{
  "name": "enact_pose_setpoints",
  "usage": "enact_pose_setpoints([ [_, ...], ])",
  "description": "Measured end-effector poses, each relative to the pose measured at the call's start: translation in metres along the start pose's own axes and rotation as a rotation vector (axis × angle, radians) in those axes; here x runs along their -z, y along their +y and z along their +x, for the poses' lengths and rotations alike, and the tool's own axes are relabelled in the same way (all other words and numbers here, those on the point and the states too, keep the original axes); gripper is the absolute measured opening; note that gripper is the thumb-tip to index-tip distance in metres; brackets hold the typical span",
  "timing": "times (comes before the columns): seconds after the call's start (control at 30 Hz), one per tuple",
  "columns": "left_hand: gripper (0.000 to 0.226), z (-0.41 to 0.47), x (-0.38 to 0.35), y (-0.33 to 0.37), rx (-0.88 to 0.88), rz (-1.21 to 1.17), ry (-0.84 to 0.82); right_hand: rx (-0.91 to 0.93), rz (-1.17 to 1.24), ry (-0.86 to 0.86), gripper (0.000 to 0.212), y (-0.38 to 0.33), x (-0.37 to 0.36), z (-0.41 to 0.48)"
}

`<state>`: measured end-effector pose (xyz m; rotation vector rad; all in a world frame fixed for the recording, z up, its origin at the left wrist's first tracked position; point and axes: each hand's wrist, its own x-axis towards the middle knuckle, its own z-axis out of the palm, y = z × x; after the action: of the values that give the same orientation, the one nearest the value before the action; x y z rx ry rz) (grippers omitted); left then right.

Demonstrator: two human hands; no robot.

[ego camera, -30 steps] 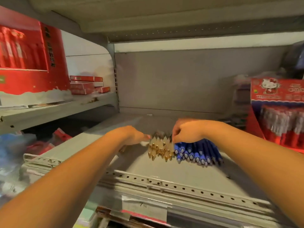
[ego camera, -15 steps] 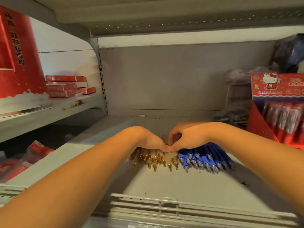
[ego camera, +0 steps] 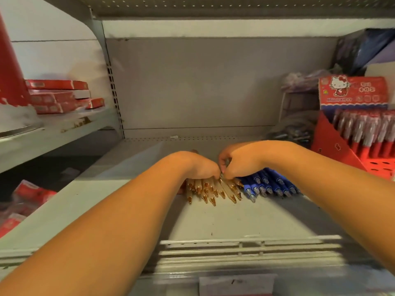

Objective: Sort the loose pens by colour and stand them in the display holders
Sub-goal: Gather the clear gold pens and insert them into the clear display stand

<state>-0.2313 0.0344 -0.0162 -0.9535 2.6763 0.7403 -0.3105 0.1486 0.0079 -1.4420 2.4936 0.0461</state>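
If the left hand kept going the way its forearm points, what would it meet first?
Probably the right hand: the left hand points up-right over the gold-tipped pens, fingertips already meeting it. Depth unclear.

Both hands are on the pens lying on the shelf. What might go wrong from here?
1. The gold-tipped pens lie right against the blue pens, so colours may get mixed.
2. The left hand and right hand crowd one spot and hide the pens there, so a grab may be blind.

Left hand (ego camera: 198,167) and right hand (ego camera: 239,162) rest on gold-tipped pens (ego camera: 210,190) beside blue pens (ego camera: 269,184).
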Motion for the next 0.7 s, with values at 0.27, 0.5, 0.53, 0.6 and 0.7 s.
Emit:
enact_pose_setpoints([
  [0.27, 0.054, -0.004, -0.003, 0.01, 0.065, -0.056, 0.01, -0.061, 0.136, 0.107, 0.015, 0.013, 0.001, 0.002],
  [0.5, 0.053, -0.008, 0.009, 0.009, 0.161, -0.075, 0.049, -0.073, 0.134, 0.18, 0.014, 0.017, -0.001, 0.006],
  [0.53, 0.055, -0.008, 0.008, 0.013, 0.156, -0.045, 0.03, -0.057, 0.109, 0.15, 0.011, 0.019, 0.0, 0.005],
  [0.6, 0.058, -0.009, 0.004, 0.021, 0.151, 0.028, -0.006, -0.03, 0.066, 0.08, 0.023, 0.023, 0.001, 0.004],
  [0.7, 0.054, -0.009, -0.001, 0.035, 0.111, 0.133, -0.05, -0.001, 0.019, 0.043, 0.029, 0.028, 0.003, 0.001],
])
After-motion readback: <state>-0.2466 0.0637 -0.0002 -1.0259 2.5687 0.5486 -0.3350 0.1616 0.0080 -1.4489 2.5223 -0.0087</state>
